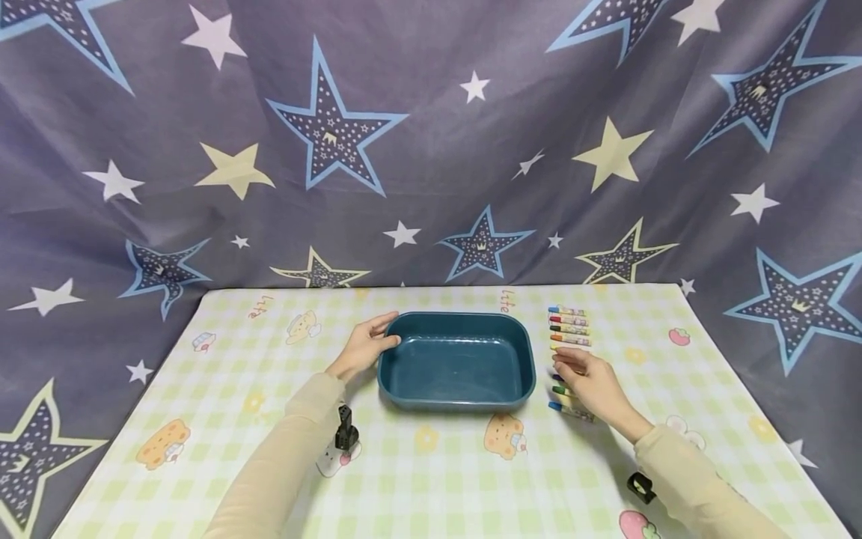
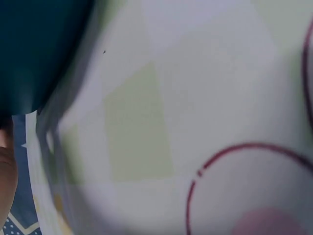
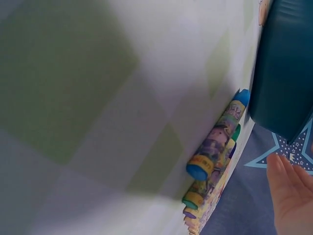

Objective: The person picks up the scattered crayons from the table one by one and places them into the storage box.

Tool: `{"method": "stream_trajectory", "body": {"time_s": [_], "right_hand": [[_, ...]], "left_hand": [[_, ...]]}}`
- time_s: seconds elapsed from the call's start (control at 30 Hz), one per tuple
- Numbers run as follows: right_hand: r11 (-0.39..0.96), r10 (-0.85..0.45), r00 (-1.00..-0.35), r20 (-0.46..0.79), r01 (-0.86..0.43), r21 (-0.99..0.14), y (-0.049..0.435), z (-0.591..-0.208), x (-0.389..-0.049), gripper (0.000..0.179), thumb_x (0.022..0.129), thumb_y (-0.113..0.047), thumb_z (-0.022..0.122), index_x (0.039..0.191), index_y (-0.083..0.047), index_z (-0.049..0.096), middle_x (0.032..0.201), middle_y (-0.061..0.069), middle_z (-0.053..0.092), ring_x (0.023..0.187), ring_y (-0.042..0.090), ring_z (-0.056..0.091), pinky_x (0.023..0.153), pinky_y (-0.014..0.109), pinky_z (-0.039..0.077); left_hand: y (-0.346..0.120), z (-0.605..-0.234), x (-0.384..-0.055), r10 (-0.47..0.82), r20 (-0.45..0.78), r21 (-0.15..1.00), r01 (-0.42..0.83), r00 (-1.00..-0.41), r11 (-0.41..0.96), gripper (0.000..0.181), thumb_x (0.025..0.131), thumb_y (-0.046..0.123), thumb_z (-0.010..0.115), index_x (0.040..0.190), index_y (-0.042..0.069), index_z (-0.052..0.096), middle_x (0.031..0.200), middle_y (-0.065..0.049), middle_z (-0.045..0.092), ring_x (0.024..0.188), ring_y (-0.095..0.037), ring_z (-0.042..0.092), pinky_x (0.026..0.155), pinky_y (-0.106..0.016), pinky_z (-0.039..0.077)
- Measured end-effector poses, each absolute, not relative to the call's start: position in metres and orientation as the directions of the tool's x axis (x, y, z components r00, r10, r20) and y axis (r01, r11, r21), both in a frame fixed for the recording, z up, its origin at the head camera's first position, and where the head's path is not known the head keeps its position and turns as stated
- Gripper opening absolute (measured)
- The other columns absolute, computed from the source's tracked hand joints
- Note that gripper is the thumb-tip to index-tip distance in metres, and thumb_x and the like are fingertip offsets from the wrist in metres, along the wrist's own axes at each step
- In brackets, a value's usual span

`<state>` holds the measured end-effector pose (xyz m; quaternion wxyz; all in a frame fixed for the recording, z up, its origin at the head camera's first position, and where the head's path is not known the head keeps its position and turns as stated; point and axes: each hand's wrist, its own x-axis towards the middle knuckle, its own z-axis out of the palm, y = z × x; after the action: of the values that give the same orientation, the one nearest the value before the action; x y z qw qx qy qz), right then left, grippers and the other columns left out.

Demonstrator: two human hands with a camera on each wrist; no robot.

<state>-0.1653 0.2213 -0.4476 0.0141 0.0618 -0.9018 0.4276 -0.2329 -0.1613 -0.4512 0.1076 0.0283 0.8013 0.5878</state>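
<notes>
L hand [image 1: 366, 346]: thumb over tray [image 1: 458, 406] L rim, fingers outside.
R hand [image 1: 594, 383]: fingers part-bent at yellow crayon [image 1: 554, 347]; can't tell if gripped.
Tray: nr table [image 1: 707, 374] back edge.
Gap: narrow, tray to crayon row [image 1: 571, 329]; wider R.

Both arms [image 1: 272, 464] stretched forward, left hand [image 1: 362, 347] with thumb [image 1: 389, 343] apart, right hand [image 1: 595, 383] angled inward

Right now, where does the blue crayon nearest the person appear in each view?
Head: blue crayon, below and right of centre.
Left wrist: not in it.
Right wrist: blue crayon, right of centre.
Shared landmark: tray, below centre in head, top left in left wrist, upper right in right wrist.
</notes>
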Motion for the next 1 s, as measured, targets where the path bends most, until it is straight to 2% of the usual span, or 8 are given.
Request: {"method": "stream_trajectory", "body": {"time_s": [0.17, 0.27, 0.4, 0.5, 0.67, 0.77, 1.0], "right_hand": [[0.616, -0.094, -0.990, 0.102, -0.139, -0.775, 0.225, -0.446, -0.169, 0.034, 0.092, -0.013, 0.054, 0.122, 0.003, 0.056, 0.110, 0.018, 0.065, 0.100, 0.030, 0.063, 0.082, 0.029, 0.053], [0.606, -0.091, -0.988, 0.126, -0.156, -0.780, 0.228, -0.446, -0.170, 0.033, 0.090, -0.011, 0.056, 0.120, 0.004, 0.057, 0.108, 0.018, 0.066, 0.097, 0.029, 0.064, 0.079, 0.023, 0.053], [0.617, -0.111, -0.979, 0.170, -0.202, -0.761, 0.235, -0.451, -0.175, 0.031, 0.088, -0.007, 0.058, 0.117, 0.003, 0.060, 0.110, 0.020, 0.064, 0.094, 0.031, 0.065, 0.079, 0.030, 0.054], [0.648, -0.142, -0.970, 0.196, -0.240, -0.723, 0.243, -0.454, -0.181, 0.030, 0.088, -0.007, 0.059, 0.116, 0.003, 0.061, 0.113, 0.021, 0.062, 0.095, 0.033, 0.064, 0.080, 0.039, 0.053], [0.656, -0.158, -0.970, 0.184, -0.242, -0.714, 0.259, -0.455, -0.201, 0.029, 0.088, -0.011, 0.060, 0.114, 0.002, 0.062, 0.114, 0.019, 0.063, 0.099, 0.034, 0.063, 0.083, 0.043, 0.052], [0.653, -0.150, -0.975, 0.161, -0.220, -0.725, 0.267, -0.453, -0.217, 0.031, 0.088, -0.013, 0.060, 0.115, 0.001, 0.062, 0.114, 0.018, 0.063, 0.101, 0.032, 0.062, 0.084, 0.038, 0.052], [0.618, -0.121, -0.978, 0.172, -0.210, -0.758, 0.286, -0.453, -0.255, 0.028, 0.087, -0.008, 0.060, 0.113, 0.004, 0.063, 0.110, 0.021, 0.064, 0.095, 0.028, 0.064, 0.074, 0.011, 0.049]], "left_hand": [[-0.159, -0.445, -0.231, 0.156, -0.128, 0.946, -0.073, -0.980, 0.316, 0.055, 0.085, 0.005, 0.060, 0.137, 0.007, 0.043, 0.134, -0.016, 0.048, 0.122, -0.030, 0.048, 0.098, -0.039, 0.043], [-0.161, -0.461, -0.237, 0.142, -0.104, 0.945, -0.053, -0.984, 0.322, 0.055, 0.085, 0.007, 0.060, 0.137, 0.009, 0.043, 0.135, -0.014, 0.049, 0.123, -0.030, 0.048, 0.099, -0.040, 0.043], [-0.164, -0.480, -0.244, 0.120, -0.084, 0.946, -0.041, -0.989, 0.323, 0.056, 0.084, 0.008, 0.060, 0.138, 0.011, 0.044, 0.134, -0.012, 0.050, 0.121, -0.028, 0.050, 0.097, -0.038, 0.045], [-0.163, -0.476, -0.240, 0.132, -0.090, 0.951, -0.046, -0.987, 0.305, 0.056, 0.085, 0.005, 0.058, 0.138, 0.008, 0.042, 0.134, -0.015, 0.049, 0.119, -0.029, 0.051, 0.093, -0.036, 0.048], [-0.159, -0.461, -0.230, 0.147, -0.110, 0.961, -0.067, -0.983, 0.269, 0.055, 0.086, 0.003, 0.056, 0.139, 0.005, 0.040, 0.133, -0.020, 0.048, 0.120, -0.032, 0.050, 0.094, -0.037, 0.047], [-0.157, -0.454, -0.225, 0.149, -0.110, 0.960, -0.067, -0.983, 0.271, 0.055, 0.086, 0.002, 0.056, 0.139, 0.003, 0.039, 0.133, -0.020, 0.048, 0.120, -0.032, 0.049, 0.094, -0.038, 0.047], [-0.159, -0.469, -0.233, 0.130, -0.094, 0.964, -0.058, -0.987, 0.261, 0.054, 0.086, 0.003, 0.057, 0.138, 0.005, 0.042, 0.133, -0.018, 0.049, 0.121, -0.029, 0.049, 0.096, -0.036, 0.045]]}}
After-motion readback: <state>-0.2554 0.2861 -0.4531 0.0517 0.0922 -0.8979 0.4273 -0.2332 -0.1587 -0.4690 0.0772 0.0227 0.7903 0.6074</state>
